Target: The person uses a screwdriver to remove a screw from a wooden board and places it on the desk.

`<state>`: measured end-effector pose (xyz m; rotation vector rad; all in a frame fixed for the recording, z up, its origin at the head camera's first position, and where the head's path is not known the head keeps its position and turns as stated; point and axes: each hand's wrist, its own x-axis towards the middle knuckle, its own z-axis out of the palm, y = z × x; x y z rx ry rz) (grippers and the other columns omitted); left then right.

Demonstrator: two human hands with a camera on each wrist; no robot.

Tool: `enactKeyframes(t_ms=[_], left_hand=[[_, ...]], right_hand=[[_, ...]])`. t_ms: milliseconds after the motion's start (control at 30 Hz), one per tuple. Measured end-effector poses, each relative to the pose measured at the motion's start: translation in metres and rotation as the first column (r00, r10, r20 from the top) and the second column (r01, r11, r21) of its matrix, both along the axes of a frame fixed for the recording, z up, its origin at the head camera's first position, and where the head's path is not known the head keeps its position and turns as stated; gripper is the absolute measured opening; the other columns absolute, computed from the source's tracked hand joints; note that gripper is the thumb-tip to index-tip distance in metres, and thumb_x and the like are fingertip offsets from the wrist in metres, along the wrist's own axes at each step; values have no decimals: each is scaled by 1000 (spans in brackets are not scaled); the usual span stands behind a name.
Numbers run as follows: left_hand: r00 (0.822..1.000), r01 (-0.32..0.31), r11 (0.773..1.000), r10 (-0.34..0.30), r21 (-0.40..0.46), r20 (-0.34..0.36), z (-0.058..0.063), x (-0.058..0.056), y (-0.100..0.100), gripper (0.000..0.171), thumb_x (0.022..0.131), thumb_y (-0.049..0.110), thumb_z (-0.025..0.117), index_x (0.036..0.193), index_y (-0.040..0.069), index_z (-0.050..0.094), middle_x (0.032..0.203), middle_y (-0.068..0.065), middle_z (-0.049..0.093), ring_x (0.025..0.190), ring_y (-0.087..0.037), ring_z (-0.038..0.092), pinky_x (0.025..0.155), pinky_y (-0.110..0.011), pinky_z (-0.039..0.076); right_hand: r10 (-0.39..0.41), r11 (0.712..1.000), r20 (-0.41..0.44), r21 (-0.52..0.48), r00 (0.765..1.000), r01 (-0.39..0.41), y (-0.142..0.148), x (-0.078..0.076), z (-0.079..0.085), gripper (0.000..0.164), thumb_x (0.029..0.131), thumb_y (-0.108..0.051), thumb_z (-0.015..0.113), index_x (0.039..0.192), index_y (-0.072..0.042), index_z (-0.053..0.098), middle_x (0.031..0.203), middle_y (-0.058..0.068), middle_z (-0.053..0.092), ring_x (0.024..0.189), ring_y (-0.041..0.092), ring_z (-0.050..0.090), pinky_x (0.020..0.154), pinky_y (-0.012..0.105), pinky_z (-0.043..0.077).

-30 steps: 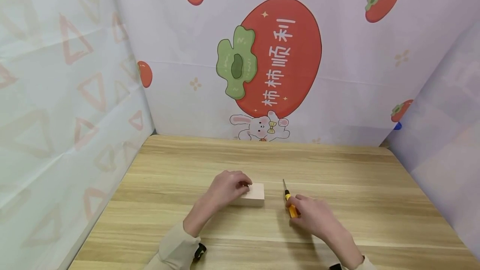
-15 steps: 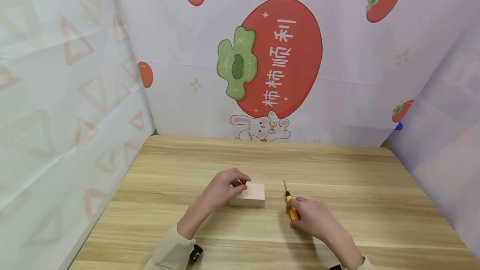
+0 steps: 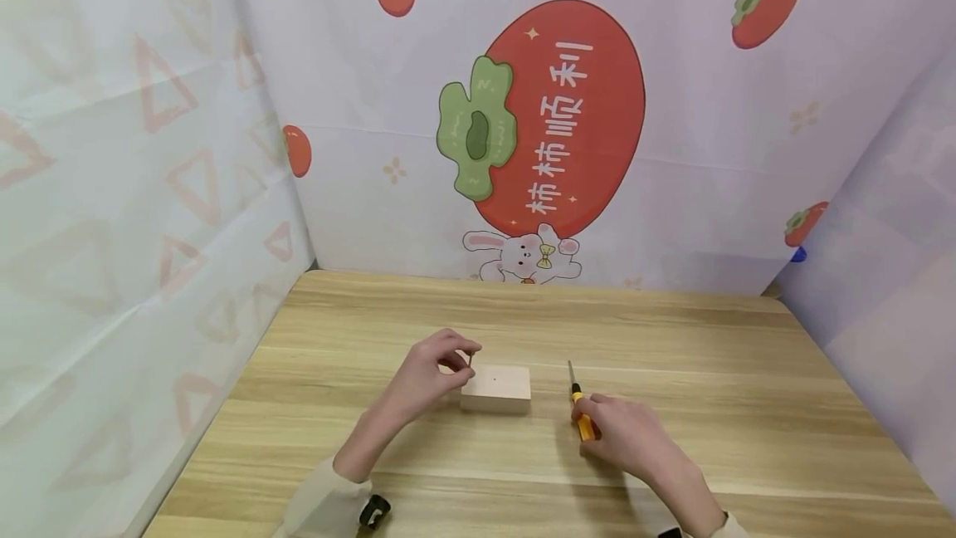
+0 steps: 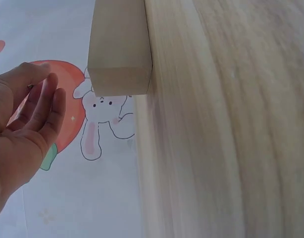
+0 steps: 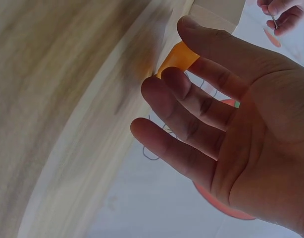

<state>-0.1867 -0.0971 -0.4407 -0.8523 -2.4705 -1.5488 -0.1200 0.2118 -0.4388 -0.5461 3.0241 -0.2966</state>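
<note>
Between thumb and fingertips, my left hand (image 3: pixel 427 374) pinches a thin, dark screw (image 5: pixel 274 21) just above the left end of a pale wooden block (image 3: pixel 496 384). The block lies flat on the table, and a small dark hole (image 3: pixel 495 379) shows in its top face. To the block's right, a screwdriver (image 3: pixel 586 427) with a yellow-orange handle and black collar points its metal shaft away from me. My right hand (image 3: pixel 623 432) grips that handle between thumb and fingers, low over the table. Only part of the handle shows in the right wrist view; the screw is mostly hidden in the left wrist view.
The wood-grain table (image 3: pixel 418 480) reaches back to a printed cloth (image 3: pixel 358 214) with persimmons and a rabbit. Another hanging cloth (image 3: pixel 112 272) borders the left side, and a pale one (image 3: pixel 881 289) the right.
My left hand has moved left from over the block's top, bringing the pinched screw and the hole in the block into view. The right hand and screwdriver have hardly moved.
</note>
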Motion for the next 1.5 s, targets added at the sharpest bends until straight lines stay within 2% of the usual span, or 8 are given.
enactKeyframes(t_ms=[233,467,633,733,867,1133,1267,1500], left_hand=[[997,-30,999,32,-33,65,-1,2,-14,41,82,-6,74,119,11,70,108,-14,65,83,-10,68,74,-27,60],[994,-74,989,84,-129,75,-2,4,-28,40,81,-2,76,121,2,68,103,-10,66,82,-8,67,71,-20,57],[990,-86,978,104,-188,92,-3,4,-33,40,80,5,80,118,2,70,102,-3,64,85,-13,66,74,-22,57],[987,-97,960,126,-263,98,-4,5,-34,38,79,10,82,115,6,72,100,1,60,88,-15,64,74,-25,56],[979,-94,910,157,-404,127,-5,7,-34,37,78,18,83,113,12,74,98,4,59,90,-13,60,71,-27,50],[978,-21,821,135,-570,159,-11,8,-35,36,72,24,86,106,17,78,83,7,59,72,-8,51,64,-27,44],[981,-13,798,127,-602,148,-12,8,-35,33,70,23,85,102,19,78,80,8,60,70,-7,50,62,-27,43],[983,-23,781,131,-624,128,-10,8,-33,34,68,20,86,101,18,77,79,6,58,68,-9,49,60,-28,40]], right_hand=[[1,1000,14,-15,1000,-1,0,-1,1,30,72,-25,86,96,-23,68,77,-15,54,63,5,42,53,23,34],[-1,1000,27,-11,1000,1,1,-3,0,29,71,-24,87,93,-23,68,82,-14,59,65,5,44,55,25,38],[11,1000,52,-10,999,-11,3,-4,0,27,72,-23,86,92,-23,69,85,-13,64,67,6,46,57,27,41],[2,1000,62,-13,998,-1,4,-4,-1,26,72,-23,86,92,-23,69,85,-12,64,68,6,46,57,28,40],[-10,1000,66,-15,998,11,4,-3,-1,27,72,-23,86,92,-23,69,85,-13,63,67,7,45,56,27,38],[-25,999,84,-19,996,26,2,-2,1,26,73,-21,85,93,-22,69,81,-13,60,66,8,43,54,25,35],[-25,999,88,-18,996,27,1,-2,2,25,74,-20,85,93,-22,69,83,-13,60,67,8,44,56,27,36],[-10,999,111,-37,994,14,3,-3,3,23,77,-21,83,96,-22,70,83,-12,60,67,9,44,56,28,36]])
